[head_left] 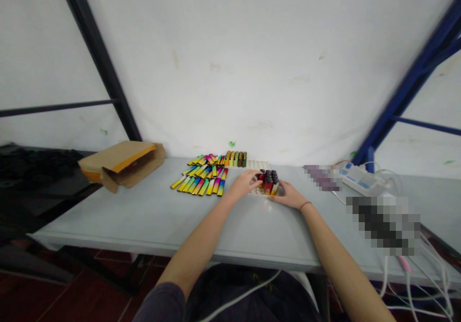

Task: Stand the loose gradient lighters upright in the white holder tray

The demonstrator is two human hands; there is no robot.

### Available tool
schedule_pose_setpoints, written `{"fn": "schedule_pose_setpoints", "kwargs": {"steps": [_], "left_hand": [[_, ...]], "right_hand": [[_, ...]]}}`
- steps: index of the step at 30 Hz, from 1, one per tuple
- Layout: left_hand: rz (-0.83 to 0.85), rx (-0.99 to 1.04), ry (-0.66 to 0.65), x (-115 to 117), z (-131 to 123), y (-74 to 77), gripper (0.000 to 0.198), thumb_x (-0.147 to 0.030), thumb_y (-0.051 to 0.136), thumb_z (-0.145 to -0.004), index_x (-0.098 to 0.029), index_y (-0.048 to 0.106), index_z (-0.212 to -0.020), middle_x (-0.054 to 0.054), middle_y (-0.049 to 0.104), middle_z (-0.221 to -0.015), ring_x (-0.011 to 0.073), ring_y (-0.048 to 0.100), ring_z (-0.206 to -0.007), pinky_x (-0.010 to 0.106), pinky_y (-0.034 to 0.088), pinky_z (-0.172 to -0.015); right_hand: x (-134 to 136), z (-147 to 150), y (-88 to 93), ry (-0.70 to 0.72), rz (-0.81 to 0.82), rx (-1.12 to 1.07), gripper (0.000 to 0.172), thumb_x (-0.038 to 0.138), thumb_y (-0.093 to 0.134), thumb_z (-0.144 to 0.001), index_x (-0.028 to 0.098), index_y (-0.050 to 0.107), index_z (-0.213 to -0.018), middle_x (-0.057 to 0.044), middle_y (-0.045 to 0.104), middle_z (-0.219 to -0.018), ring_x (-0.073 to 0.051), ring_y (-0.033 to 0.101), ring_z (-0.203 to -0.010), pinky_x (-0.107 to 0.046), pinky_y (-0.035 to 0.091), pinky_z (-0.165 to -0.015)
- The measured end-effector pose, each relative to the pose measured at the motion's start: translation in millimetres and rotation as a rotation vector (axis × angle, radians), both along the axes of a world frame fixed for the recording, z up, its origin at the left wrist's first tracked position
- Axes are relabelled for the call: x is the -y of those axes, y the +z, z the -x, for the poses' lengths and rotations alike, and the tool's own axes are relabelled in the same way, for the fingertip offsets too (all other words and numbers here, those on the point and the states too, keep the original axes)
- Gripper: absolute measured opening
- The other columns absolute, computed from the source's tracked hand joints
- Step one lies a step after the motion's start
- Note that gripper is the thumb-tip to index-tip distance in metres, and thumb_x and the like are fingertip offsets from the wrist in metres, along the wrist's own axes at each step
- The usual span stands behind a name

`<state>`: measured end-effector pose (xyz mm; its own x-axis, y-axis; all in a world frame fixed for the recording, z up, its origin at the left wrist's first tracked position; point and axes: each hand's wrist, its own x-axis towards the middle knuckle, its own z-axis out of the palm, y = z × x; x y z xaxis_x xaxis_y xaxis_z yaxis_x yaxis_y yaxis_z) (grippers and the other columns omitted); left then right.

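Red-and-yellow tubes [271, 187] with dark caps stand upright in a close group in a white slotted rack [256, 191]. My left hand [248, 183] is at the rack's left part, its curled fingertips closed on a dark-topped tube at the left side of the group. My right hand [291, 195] grips the rack's right end, thumb along the front and fingers behind. To the left lie many loose multicoloured tubes [200, 185] in rough rows, shiny yellow, blue, green and pink.
Behind the loose tubes stands another group of upright yellow-to-dark tubes [236, 159], beside a pale slotted rack [258, 164]. An open cardboard box [122, 161] lies at the left. At the right are a power strip [363, 180], cables and blurred-out items. A white wall backs the grey table [144, 221].
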<state>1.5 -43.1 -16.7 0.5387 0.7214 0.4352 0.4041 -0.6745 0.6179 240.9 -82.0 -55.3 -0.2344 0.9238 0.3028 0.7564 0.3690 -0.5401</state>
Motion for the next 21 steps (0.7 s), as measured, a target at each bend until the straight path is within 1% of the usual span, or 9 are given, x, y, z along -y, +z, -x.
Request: {"fn": "schedule_pose_setpoints", "kwargs": {"steps": [3,8,10,13,14,15,18,19,21], "left_hand": [[-0.017,-0.021,-0.003,1,1,2.3,0.033,-0.027,0.057,-0.090,-0.021,0.064,-0.121,0.009,0.067,-0.121,0.0182,0.066,-0.095,0.033,0.052,-0.094],[0.036,0.001,0.071,2,-3,-2.0,0.030,-0.028,0.058,-0.090,-0.021,0.062,-0.120,0.006,0.071,-0.108,0.0177,0.068,-0.087,0.031,0.054,-0.087],[-0.003,-0.002,0.053,2,-6,-4.3,0.027,-0.029,0.057,-0.091,-0.022,0.064,-0.116,0.006,0.070,-0.111,0.0182,0.067,-0.091,0.031,0.052,-0.089],[-0.100,-0.049,0.025,3,-5,-2.9,0.029,-0.032,0.053,-0.094,-0.023,0.064,-0.119,0.006,0.069,-0.118,0.0191,0.064,-0.104,0.031,0.048,-0.097],[-0.131,-0.073,0.079,2,-3,-1.2,0.030,-0.032,0.051,-0.095,-0.023,0.064,-0.120,0.007,0.068,-0.119,0.0202,0.063,-0.107,0.033,0.046,-0.099],[-0.153,-0.098,0.189,1,0,0.5,0.032,-0.032,0.048,-0.096,-0.023,0.065,-0.121,0.008,0.069,-0.118,0.0221,0.061,-0.109,0.036,0.044,-0.101],[-0.152,-0.194,0.697,-5,16,3.1,0.037,-0.029,0.038,-0.098,-0.019,0.068,-0.117,0.016,0.067,-0.117,0.0314,0.054,-0.114,0.048,0.040,-0.098],[-0.129,-0.243,0.830,-9,23,2.4,0.038,-0.028,0.037,-0.098,-0.018,0.070,-0.113,0.018,0.065,-0.118,0.0344,0.050,-0.116,0.051,0.039,-0.096],[-0.065,-0.347,0.959,-17,36,-0.6,0.037,-0.028,0.040,-0.096,-0.016,0.074,-0.105,0.021,0.062,-0.121,0.0377,0.045,-0.119,0.053,0.037,-0.093]], "right_hand": [[0,0,-0.2,0.004,0.000,-0.009,0.071,0.052,0.076,-0.069,0.016,0.059,-0.128,-0.016,0.065,-0.131,-0.035,0.060,-0.121,-0.052,0.046,-0.105],[0,0,-0.3,0.003,0.010,0.001,0.073,0.053,0.075,-0.070,0.014,0.057,-0.130,-0.017,0.062,-0.134,-0.035,0.058,-0.123,-0.053,0.045,-0.106],[0,0,0.0,0.000,0.010,0.005,0.073,0.052,0.075,-0.070,0.014,0.057,-0.129,-0.018,0.063,-0.133,-0.035,0.058,-0.122,-0.052,0.045,-0.106],[1,1,1.0,0.000,0.004,-0.004,0.070,0.052,0.076,-0.070,0.016,0.059,-0.127,-0.016,0.065,-0.131,-0.035,0.060,-0.121,-0.052,0.045,-0.105],[1,1,1.4,0.002,0.000,-0.009,0.070,0.052,0.076,-0.069,0.016,0.059,-0.127,-0.016,0.065,-0.131,-0.035,0.060,-0.121,-0.052,0.046,-0.105],[1,1,1.8,0.001,-0.002,-0.014,0.070,0.052,0.076,-0.069,0.016,0.060,-0.127,-0.016,0.065,-0.131,-0.035,0.060,-0.121,-0.052,0.046,-0.105],[2,2,2.7,-0.012,-0.004,-0.021,0.070,0.053,0.077,-0.067,0.017,0.061,-0.125,-0.016,0.067,-0.128,-0.035,0.061,-0.119,-0.052,0.047,-0.104],[2,2,2.8,-0.018,-0.004,-0.021,0.069,0.054,0.077,-0.067,0.018,0.062,-0.124,-0.015,0.067,-0.127,-0.035,0.062,-0.119,-0.051,0.048,-0.104],[2,2,2.9,-0.028,-0.005,-0.014,0.068,0.055,0.078,-0.066,0.019,0.064,-0.123,-0.014,0.069,-0.124,-0.035,0.063,-0.117,-0.051,0.049,-0.102]]}}
